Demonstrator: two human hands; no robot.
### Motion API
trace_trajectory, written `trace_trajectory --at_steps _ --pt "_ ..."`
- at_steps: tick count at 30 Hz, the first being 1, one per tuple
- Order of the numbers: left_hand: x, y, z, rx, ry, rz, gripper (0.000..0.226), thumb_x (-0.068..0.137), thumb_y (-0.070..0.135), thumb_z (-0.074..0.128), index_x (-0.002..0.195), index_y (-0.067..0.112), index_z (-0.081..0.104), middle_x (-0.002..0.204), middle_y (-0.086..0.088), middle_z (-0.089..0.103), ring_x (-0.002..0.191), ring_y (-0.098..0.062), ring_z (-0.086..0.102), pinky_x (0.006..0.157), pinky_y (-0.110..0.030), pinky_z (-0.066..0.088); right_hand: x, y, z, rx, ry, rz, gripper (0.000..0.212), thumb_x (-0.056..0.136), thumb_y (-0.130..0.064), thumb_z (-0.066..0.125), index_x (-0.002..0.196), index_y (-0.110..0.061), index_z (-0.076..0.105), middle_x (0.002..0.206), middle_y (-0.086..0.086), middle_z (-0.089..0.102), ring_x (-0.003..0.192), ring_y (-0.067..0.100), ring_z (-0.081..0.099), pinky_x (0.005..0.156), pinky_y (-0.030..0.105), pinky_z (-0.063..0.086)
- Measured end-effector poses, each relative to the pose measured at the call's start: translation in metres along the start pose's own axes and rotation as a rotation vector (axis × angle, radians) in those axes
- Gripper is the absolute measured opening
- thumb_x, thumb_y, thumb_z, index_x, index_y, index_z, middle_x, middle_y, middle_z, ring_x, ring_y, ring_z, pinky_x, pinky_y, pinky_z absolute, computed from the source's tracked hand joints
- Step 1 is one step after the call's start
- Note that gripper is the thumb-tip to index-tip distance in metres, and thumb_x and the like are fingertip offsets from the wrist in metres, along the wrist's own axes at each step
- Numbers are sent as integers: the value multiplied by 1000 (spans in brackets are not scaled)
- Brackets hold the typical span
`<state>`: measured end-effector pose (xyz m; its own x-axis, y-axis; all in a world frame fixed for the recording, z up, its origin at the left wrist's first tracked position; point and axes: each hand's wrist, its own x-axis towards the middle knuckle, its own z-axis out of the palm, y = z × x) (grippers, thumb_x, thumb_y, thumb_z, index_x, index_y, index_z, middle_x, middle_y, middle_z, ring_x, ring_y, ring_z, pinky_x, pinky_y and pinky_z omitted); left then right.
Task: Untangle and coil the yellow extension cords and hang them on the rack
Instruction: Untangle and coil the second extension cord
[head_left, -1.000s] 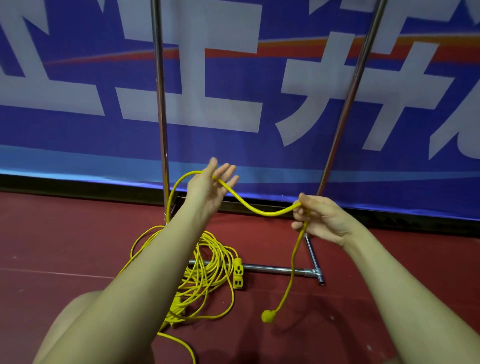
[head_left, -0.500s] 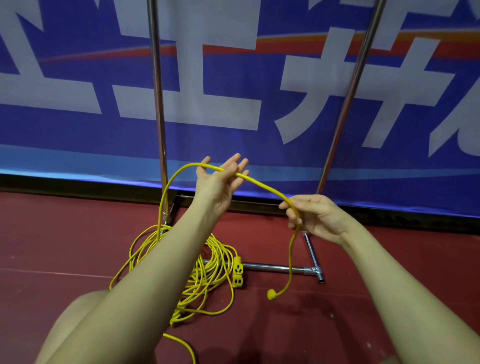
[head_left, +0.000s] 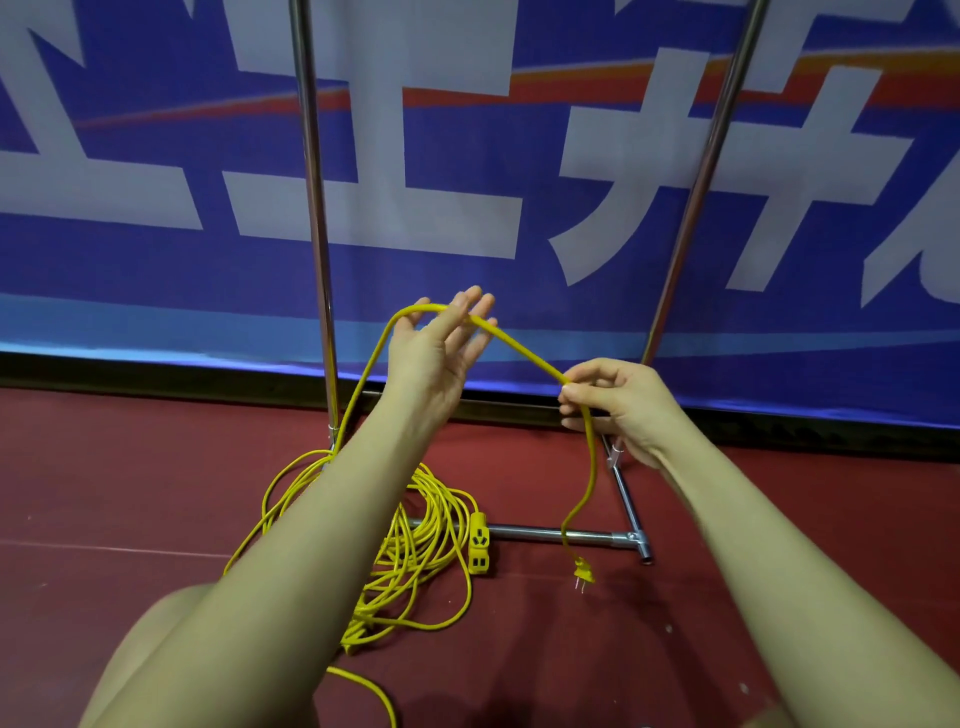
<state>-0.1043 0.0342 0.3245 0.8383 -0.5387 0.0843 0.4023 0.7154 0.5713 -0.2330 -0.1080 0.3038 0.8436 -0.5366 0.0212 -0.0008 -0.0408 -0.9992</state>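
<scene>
1. The yellow cord pile lies tangled on the red floor, its socket block beside it.
2. Your right hand pinches the cord; its plug dangles.
3. Your left hand, fingers straight, carries the cord.
4. Farther off stands the rack.

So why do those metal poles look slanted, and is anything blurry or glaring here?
Head view: the wide-angle lens likely splays the rack poles outward toward the top. The banner shows a bright band along its lower edge, no harsh glare. The yellow cord, both hands and the plug look sharp; floor shadows are soft.
</scene>
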Motion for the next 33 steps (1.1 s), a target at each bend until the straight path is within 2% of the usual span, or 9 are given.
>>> trace_trajectory --at_steps 4,9,15,19,20,22,24,28,33 --pt "1 2 -8 117 -89 -81 9 93 7 54 98 13 50 105 -11 66 98 -27 68 84 -34 56 0 -10 0 163 -20 7 7 87 3 58 85 -4 60 64 5 64 61 16 65 68 38 59" --pt "-3 -7 -14 354 -143 -230 15 96 10 46 108 11 55 102 -9 68 97 -24 65 89 -34 49 1 -25 6 331 -80 -50 9 94 1 47 89 -5 52 65 6 65 62 20 68 64 37 60" --pt "-15 -28 -18 535 -193 -367 17 98 12 43 97 10 60 86 -3 73 92 -21 65 86 -34 48 11 -39 17 660 -36 -91 19 97 4 39 84 -5 47 61 7 63 63 20 68 66 37 60" --pt "-25 -32 -23 847 -478 -622 21 98 24 45 99 14 63 90 1 73 94 -19 63 87 -30 45 21 -40 21 857 18 -83 19 98 3 37 83 -6 44 62 9 65 64 22 70 68 41 60" --pt "-27 -34 -24 877 -531 -631 18 97 19 47 100 13 63 87 1 72 91 -18 65 87 -30 47 23 -39 21 891 35 -73 18 98 3 37 84 -6 44 62 10 65 65 23 70 69 42 60" --pt "-28 -33 -23 862 -528 -565 15 94 6 49 98 11 63 76 1 69 77 -14 69 83 -29 52 29 -35 18 925 65 -47 17 99 0 39 85 -6 45 64 11 66 67 25 71 69 41 60" --pt "-25 -28 -21 753 -442 -486 15 93 0 49 93 8 62 68 1 67 67 -12 68 75 -28 56 34 -29 13 844 80 -9 14 99 -6 42 87 -7 48 70 11 68 74 26 71 70 38 60" --pt "-13 -15 -12 477 -270 -323 16 94 -1 46 90 5 60 65 -3 68 64 -14 69 69 -30 58 36 -18 6 539 41 123 20 99 -17 44 85 -8 55 78 10 70 80 23 69 72 33 58" --pt "3 -5 -4 190 -94 -176 16 94 -2 46 84 4 56 67 -4 68 69 -16 71 64 -30 60 25 -3 21 126 -262 210 26 100 -21 39 95 -8 62 97 10 69 98 23 65 99 38 43"
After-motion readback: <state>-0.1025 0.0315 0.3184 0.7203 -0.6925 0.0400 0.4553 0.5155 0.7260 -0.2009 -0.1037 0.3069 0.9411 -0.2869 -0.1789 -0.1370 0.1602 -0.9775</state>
